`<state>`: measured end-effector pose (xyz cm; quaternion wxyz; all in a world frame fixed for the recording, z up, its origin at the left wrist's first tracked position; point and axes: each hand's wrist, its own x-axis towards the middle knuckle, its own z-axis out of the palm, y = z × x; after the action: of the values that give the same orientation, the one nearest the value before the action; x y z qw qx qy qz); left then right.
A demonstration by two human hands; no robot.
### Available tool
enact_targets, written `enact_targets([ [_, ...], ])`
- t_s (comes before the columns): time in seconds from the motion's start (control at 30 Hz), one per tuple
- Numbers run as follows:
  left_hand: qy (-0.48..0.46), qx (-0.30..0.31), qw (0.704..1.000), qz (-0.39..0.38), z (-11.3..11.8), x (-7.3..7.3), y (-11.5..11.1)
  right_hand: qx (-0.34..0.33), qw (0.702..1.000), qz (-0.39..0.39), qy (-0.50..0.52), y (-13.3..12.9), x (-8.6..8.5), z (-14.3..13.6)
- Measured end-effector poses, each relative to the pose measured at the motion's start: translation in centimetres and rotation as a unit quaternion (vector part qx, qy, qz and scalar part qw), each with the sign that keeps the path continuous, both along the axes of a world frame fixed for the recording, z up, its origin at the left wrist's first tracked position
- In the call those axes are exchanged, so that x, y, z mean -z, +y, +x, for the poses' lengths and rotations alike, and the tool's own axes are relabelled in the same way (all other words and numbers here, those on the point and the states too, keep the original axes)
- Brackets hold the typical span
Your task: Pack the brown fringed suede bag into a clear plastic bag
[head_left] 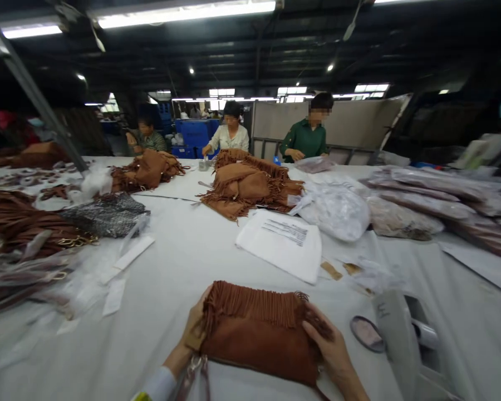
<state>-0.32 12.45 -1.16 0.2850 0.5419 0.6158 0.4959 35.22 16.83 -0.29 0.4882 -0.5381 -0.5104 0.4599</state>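
Observation:
A brown fringed handbag (259,340) is held between my two hands just above the white table, its fringe lying along the upper edge. My left hand (193,328) grips its left end, where a tan tag (195,336) shows and a strap with a metal clasp (195,365) hangs down. At the right end, my right hand (328,342) is closed on the bag, thumb on the front and some fringe by the fingers. The fingers behind the bag are hidden.
Ahead lie a pile of tan fringed bags (246,184), a white printed sheet (281,242) and clear plastic bags (334,209). Brown straps (20,223) cover the left. A tape dispenser (409,340) and round dark-rimmed dish (367,333) stand right. Several people (309,133) work across the table.

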Motion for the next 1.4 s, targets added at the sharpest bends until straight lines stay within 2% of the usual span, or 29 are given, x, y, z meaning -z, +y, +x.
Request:
enact_targets([
  [0.1, 0.046, -0.022, 0.999, -0.004, 0.1, 0.3, 0.5, 0.002, 0.995, 0.035, -0.099, 0.7, 0.2, -0.7],
  [0.23, 0.104, -0.049, 0.993, -0.006, 3.5, -0.4, -0.2, 0.029, 0.955, 0.131, -0.263, 0.2, 0.0, -3.6],
  [0.33, 0.146, -0.046, 0.988, -0.017, 7.2, -0.9, -1.3, 0.01, 0.905, 0.195, -0.378, -0.7, -0.4, -6.5],
  [0.43, 0.226, -0.017, 0.974, -0.022, 9.9, -1.0, -2.5, -0.018, 0.837, 0.211, -0.504, -1.5, -1.1, -8.4],
  [0.57, 0.304, 0.03, 0.951, -0.047, 10.8, -1.4, -3.4, -0.086, 0.741, 0.177, -0.641, -2.9, -2.1, -9.5],
  [0.63, 0.317, 0.054, 0.945, -0.056, 10.6, -1.6, -3.7, -0.119, 0.713, 0.185, -0.666, -4.0, -2.9, -10.3],
  [0.67, 0.322, 0.064, 0.943, -0.058, 10.4, -1.6, -3.8, -0.138, 0.708, 0.199, -0.663, -4.7, -3.3, -10.7],
  [0.73, 0.328, 0.084, 0.939, -0.056, 10.1, -1.4, -4.1, -0.204, 0.723, 0.237, -0.616, -5.9, -4.4, -11.3],
  [0.8, 0.331, 0.093, 0.938, -0.044, 9.7, -0.9, -4.3, -0.258, 0.77, 0.258, -0.524, -6.3, -5.5, -11.2],
  [0.83, 0.33, 0.092, 0.939, -0.032, 9.5, -0.5, -4.4, -0.25, 0.803, 0.252, -0.479, -6.0, -6.0, -10.5],
  [0.87, 0.33, 0.091, 0.939, -0.018, 9.3, 0.0, -4.5, -0.208, 0.839, 0.232, -0.445, -5.3, -6.3, -9.5],
  [0.93, 0.329, 0.091, 0.94, 0.018, 9.0, 1.0, -4.6, -0.054, 0.891, 0.157, -0.422, -3.1, -6.5, -6.3],
  [0.97, 0.33, 0.091, 0.939, 0.036, 8.8, 1.5, -4.6, 0.021, 0.897, 0.11, -0.428, -1.7, -6.3, -4.4],
  [1.0, 0.331, 0.092, 0.938, 0.053, 8.7, 2.0, -4.7, 0.056, 0.891, 0.077, -0.445, -0.2, -6.0, -2.5],
  [1.07, 0.335, 0.089, 0.935, 0.077, 8.5, 2.6, -4.9, 0.056, 0.883, 0.074, -0.46, 2.6, -5.2, 0.7],
  [1.13, 0.345, 0.083, 0.93, 0.092, 8.4, 2.7, -5.3, 0.0, 0.879, 0.096, -0.466, 4.9, -4.3, 2.5],
  [1.23, 0.358, 0.05, 0.927, 0.102, 8.6, 0.9, -5.5, -0.103, 0.873, 0.117, -0.463, 7.0, -3.4, 2.9],
  [1.3, 0.352, 0.037, 0.93, 0.101, 9.2, -1.4, -4.9, -0.146, 0.867, 0.115, -0.461, 7.7, -2.8, 2.6],
  [1.4, 0.322, 0.075, 0.941, 0.074, 11.9, -5.7, -2.2, -0.166, 0.864, 0.107, -0.464, 7.6, -1.8, 2.3],
])
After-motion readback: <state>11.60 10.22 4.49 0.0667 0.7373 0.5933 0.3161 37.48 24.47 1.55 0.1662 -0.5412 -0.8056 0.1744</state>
